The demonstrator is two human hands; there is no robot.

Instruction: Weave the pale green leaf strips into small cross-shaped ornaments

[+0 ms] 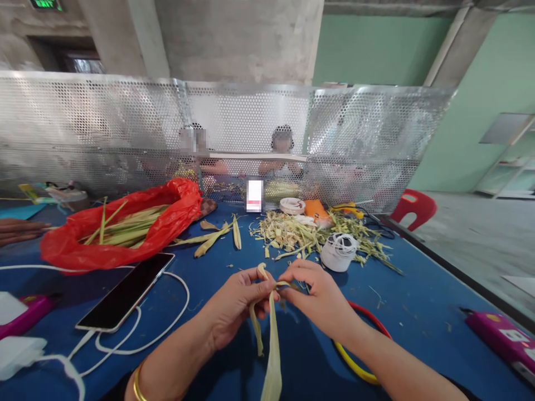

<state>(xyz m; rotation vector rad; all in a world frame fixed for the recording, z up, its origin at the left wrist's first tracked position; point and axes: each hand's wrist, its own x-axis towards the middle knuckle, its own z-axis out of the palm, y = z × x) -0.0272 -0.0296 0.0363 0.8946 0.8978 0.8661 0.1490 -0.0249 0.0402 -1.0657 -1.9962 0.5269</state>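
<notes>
My left hand (238, 303) pinches pale corn husk strips (273, 356) between thumb and fingers at the centre of the blue table. One broad end hangs down toward me, and a shorter end droops beside it. From the right, the fingertips of my right hand (324, 298) close on a thin part of the husk, which crosses between both hands. A small curled end sticks up above my left thumb. Just beyond my right hand sits a white roll (339, 253) with thin cord on top. Loose husk pieces (214, 240) lie farther off, left of centre.
An open red plastic bag (90, 259) of husks stands left, near another person's hand (23, 231). A phone (127, 292) with white cables lies below it. Husk scraps (292, 236) are heaped at back right. Purple devices (501, 340) flank the table; a perforated metal screen (246, 111) runs behind.
</notes>
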